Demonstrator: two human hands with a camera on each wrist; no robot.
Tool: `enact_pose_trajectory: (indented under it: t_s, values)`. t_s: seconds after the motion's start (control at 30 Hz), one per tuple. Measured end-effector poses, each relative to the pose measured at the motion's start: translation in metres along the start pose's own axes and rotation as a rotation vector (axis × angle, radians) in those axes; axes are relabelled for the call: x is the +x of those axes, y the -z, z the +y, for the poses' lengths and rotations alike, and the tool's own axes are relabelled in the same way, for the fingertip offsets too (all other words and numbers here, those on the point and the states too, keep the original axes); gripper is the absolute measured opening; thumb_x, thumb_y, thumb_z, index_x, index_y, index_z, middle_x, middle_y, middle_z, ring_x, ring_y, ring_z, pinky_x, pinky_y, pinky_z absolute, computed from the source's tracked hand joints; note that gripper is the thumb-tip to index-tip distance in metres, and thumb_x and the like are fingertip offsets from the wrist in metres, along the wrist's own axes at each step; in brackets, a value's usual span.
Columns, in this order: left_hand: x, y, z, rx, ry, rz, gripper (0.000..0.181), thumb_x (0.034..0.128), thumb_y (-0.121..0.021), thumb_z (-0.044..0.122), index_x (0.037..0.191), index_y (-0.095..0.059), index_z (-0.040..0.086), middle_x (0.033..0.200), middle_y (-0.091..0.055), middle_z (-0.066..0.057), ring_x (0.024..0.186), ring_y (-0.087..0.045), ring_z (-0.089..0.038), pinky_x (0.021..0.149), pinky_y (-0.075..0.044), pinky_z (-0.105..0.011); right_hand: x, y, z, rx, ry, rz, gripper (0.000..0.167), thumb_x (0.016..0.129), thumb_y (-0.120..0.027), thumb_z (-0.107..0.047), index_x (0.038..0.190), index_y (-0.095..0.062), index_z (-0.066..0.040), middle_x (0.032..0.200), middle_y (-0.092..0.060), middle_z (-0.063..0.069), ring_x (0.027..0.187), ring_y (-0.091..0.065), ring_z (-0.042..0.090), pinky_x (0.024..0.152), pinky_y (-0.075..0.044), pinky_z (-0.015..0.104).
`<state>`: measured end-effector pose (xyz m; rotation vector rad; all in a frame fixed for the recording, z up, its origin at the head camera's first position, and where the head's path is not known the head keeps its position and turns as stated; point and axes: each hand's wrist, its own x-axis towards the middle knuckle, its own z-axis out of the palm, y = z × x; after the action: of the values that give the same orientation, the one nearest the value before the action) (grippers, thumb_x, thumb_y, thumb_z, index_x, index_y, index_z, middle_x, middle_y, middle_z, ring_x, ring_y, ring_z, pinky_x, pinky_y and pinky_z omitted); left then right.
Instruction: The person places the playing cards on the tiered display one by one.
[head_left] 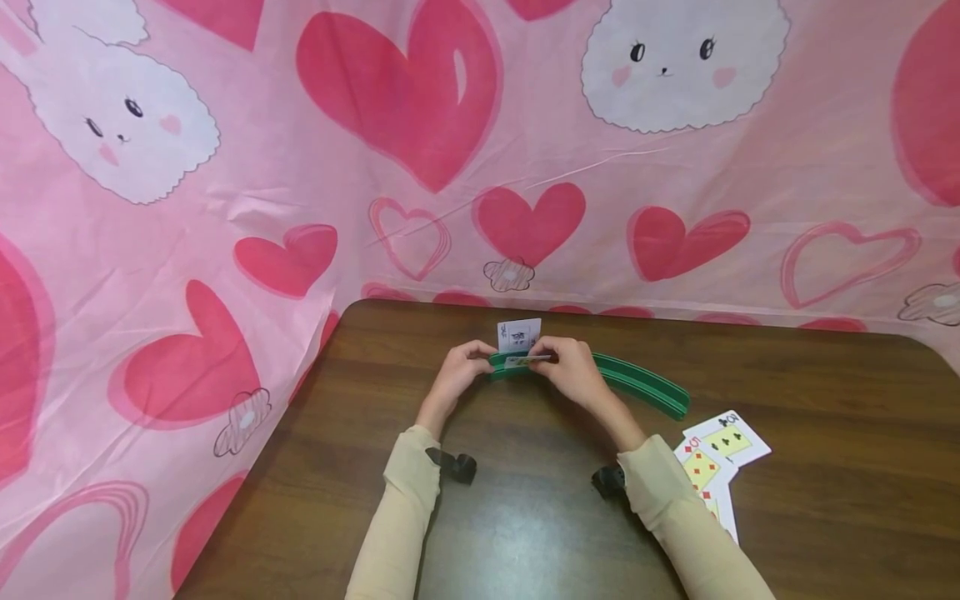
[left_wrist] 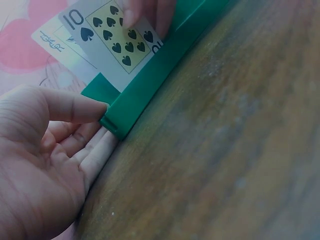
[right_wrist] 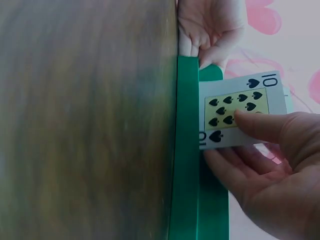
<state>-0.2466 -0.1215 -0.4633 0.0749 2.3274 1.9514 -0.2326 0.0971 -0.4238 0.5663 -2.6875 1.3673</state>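
Note:
A curved green playing card holder (head_left: 645, 385) stands on the table. My left hand (head_left: 453, 373) pinches its left end between thumb and fingers, as the left wrist view shows. With thumb and fingers my right hand (right_wrist: 285, 165) grips the ten of spades (right_wrist: 260, 90), whose lower edge is at the holder's slot. Whether the card is fully seated I cannot tell. Behind it, a joker card (head_left: 513, 333) stands upright at the holder's left end; in the left wrist view the ten of spades (left_wrist: 102, 47) partly covers it.
To the right of the holder, several loose cards lie face up and overlapping, among them a clubs card (head_left: 738, 437) and a five of diamonds (head_left: 701, 468). My right sleeve (head_left: 667, 492) hides part of them. A pink heart-patterned cloth (head_left: 420, 242) hangs behind the brown table (head_left: 525, 517).

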Motion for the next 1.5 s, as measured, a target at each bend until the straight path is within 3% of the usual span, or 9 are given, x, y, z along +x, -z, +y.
enact_pose_trajectory:
  t_s: [0.27,0.57,0.87,1.17,1.5]
  values:
    - [-0.002,0.002,-0.001,-0.017,-0.011,0.010,0.019,0.0914,-0.062,-0.004,0.107,-0.072,-0.004,0.106,-0.071,-0.012,0.095,-0.062,-0.022,0.093,-0.052,-0.036,0.002,-0.005,-0.001,-0.022,0.019,-0.003,0.009,0.089,-0.079,-0.001,0.098,-0.079,-0.004,0.098,-0.076,0.010,0.088,-0.064,0.026,0.091,-0.056,0.047]
    - [-0.004,0.003,0.003,-0.022,-0.016,0.018,0.019,0.0910,-0.062,-0.005,0.107,-0.072,-0.006,0.108,-0.072,-0.013,0.095,-0.062,-0.021,0.093,-0.052,-0.036,0.001,-0.002,-0.009,0.011,-0.013,0.028,0.031,0.091,-0.079,-0.007,0.120,-0.070,0.001,0.110,-0.073,0.018,0.089,-0.066,0.029,0.086,-0.058,0.045]
    - [-0.003,0.004,-0.001,-0.013,-0.019,0.011,0.020,0.0926,-0.062,-0.004,0.109,-0.073,-0.005,0.110,-0.071,-0.014,0.098,-0.062,-0.022,0.095,-0.051,-0.037,-0.003,0.008,-0.016,-0.018,-0.022,0.109,0.025,0.094,-0.076,-0.010,0.116,-0.069,0.000,0.103,-0.073,0.016,0.092,-0.069,0.029,0.087,-0.058,0.047]
    - [-0.002,0.005,0.000,-0.005,-0.019,0.008,0.020,0.0932,-0.061,-0.003,0.109,-0.073,-0.004,0.112,-0.071,-0.014,0.100,-0.063,-0.025,0.096,-0.051,-0.039,-0.016,0.043,-0.033,-0.019,0.029,0.183,0.020,0.097,-0.073,-0.015,0.112,-0.070,-0.002,0.105,-0.074,0.014,0.093,-0.069,0.030,0.087,-0.058,0.047]
    - [0.000,0.001,0.001,0.007,-0.003,-0.009,0.020,0.0928,-0.063,-0.002,0.110,-0.073,-0.003,0.116,-0.071,-0.015,0.102,-0.063,-0.025,0.098,-0.050,-0.041,-0.046,0.093,-0.034,-0.102,0.107,0.330,0.015,0.096,-0.074,-0.015,0.106,-0.076,-0.004,0.095,-0.076,0.012,0.081,-0.064,0.019,0.073,-0.045,0.012]
